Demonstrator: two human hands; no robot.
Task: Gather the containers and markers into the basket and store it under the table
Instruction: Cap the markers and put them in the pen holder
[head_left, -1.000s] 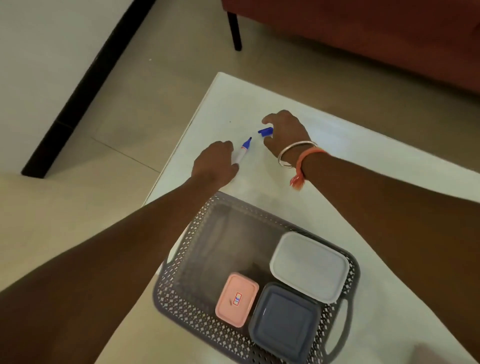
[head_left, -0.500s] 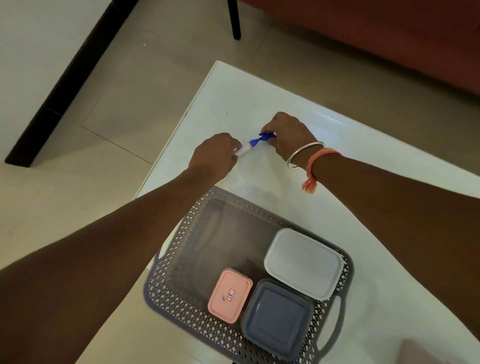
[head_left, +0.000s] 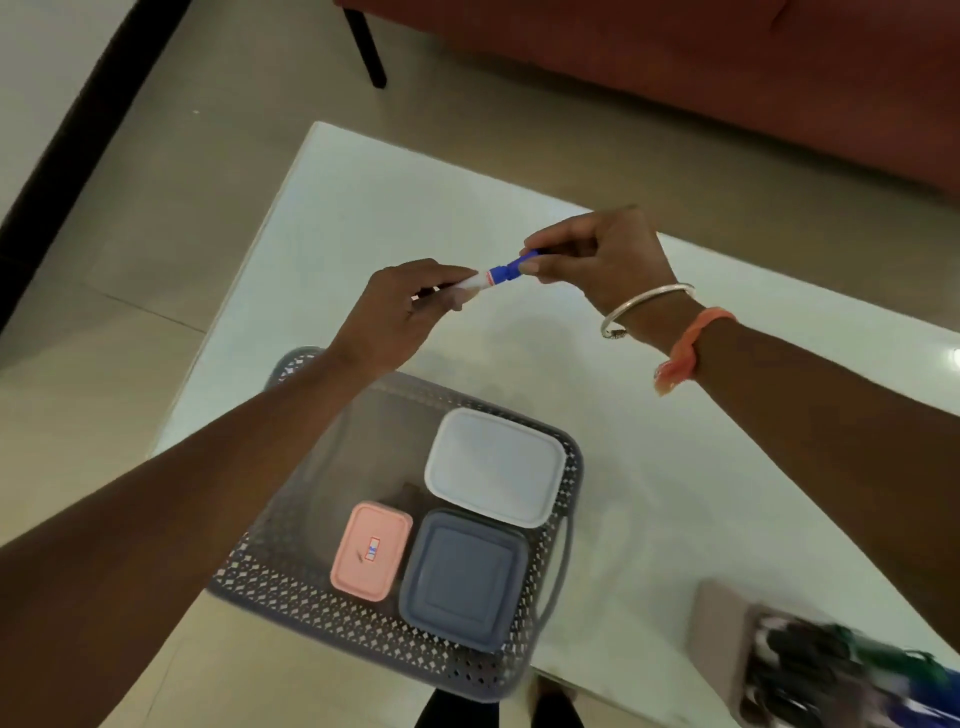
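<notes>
Left hand (head_left: 400, 312), right hand (head_left: 597, 260) pinch the marker (head_left: 493, 275); basket (head_left: 291, 597) holds lidded white container (head_left: 496, 465), pink container (head_left: 371, 551), blue-grey container (head_left: 462, 579)

Glossy smooth white tabletop (head_left: 415, 208); grey perforated plastic basket (head_left: 291, 597); matt plastic lids; shiny metal bangle (head_left: 644, 301); orange cloth wristband (head_left: 691, 343).

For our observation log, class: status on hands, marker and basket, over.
Left hand grips marker barrel; right hand pinches its blue cap end. Marker above table, not yet in basket. Three lidded containers inside. Nothing blocks the drop.
</notes>
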